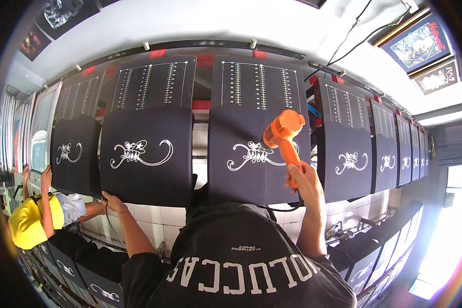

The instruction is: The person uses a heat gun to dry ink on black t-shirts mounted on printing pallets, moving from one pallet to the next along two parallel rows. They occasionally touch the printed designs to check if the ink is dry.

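Note:
My right hand (308, 184) is wrapped round the handle of an orange hair dryer (288, 128). Its nozzle points down at the white swirling print (254, 154) on a black shirt (236, 182), which is stretched over a board in front of me. My left hand (114, 202) is at the near edge of the neighbouring black shirt (146, 179), its fingers closed round a thin dark cable (109, 219) that hangs below it. That shirt bears a similar white print (141, 153).
More printed black shirts (351, 177) lie on a row of boards with ruled scales (262, 79). A person in a yellow top (33, 220) works at the far left, by a framed screen (40, 149). Another shirt row (367, 256) stands behind me. Dark wires (346, 43) hang from the wall.

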Demonstrator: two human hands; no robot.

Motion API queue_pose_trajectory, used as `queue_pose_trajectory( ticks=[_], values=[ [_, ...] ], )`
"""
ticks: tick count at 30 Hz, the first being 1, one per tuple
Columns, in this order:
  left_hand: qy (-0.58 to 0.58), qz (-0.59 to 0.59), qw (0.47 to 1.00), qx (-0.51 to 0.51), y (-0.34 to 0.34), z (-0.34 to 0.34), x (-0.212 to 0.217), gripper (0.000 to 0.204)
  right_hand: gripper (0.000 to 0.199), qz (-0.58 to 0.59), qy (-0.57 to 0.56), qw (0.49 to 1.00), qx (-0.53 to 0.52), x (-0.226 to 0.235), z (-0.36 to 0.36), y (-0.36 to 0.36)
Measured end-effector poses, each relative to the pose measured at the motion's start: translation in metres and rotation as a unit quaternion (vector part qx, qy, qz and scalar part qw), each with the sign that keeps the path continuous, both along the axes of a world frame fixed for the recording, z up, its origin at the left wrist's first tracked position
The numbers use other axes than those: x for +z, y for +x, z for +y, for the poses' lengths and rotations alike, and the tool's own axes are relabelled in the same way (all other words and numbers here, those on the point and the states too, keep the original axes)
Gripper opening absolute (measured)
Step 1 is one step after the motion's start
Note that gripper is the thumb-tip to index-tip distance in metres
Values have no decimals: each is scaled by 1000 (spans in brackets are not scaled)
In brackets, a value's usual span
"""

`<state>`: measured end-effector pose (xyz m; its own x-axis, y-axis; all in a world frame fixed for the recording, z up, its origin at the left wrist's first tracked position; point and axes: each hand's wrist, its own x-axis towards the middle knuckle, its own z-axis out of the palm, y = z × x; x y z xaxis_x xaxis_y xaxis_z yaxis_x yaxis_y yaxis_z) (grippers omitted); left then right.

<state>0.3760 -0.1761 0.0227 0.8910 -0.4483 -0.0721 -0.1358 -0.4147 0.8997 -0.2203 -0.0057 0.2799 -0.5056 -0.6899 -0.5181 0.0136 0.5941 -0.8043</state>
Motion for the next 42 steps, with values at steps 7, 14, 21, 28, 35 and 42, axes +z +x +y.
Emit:
queue_pose_trajectory(
  ticks=[7, 14, 21, 28, 35, 42],
  values=[
    [-9, 1, 1000, -14, 1, 0, -2, 66, 27, 21, 20, 1000, -9, 11, 9, 1],
    [29, -12, 999, -21, 8, -1, -9, 72, 30, 12, 12, 1000, -9, 2, 28, -10],
    [111, -64, 991, -48, 58, -4, -36, 81, 28, 4, -39, 999, -23, -8, 7, -15],
    [323, -24, 932, -161, 78, -11, -10, 82, 26, -22, -13, 1000, 5, 15, 1, -9],
    [351, -164, 864, -320, 108, -20, 16, 79, 30, -86, -7, 996, 29, 13, 4, 13],
    [242, -150, 932, -224, 146, -34, 3, 74, 31, -75, -34, 997, 1, 10, -13, 57]
  ],
)
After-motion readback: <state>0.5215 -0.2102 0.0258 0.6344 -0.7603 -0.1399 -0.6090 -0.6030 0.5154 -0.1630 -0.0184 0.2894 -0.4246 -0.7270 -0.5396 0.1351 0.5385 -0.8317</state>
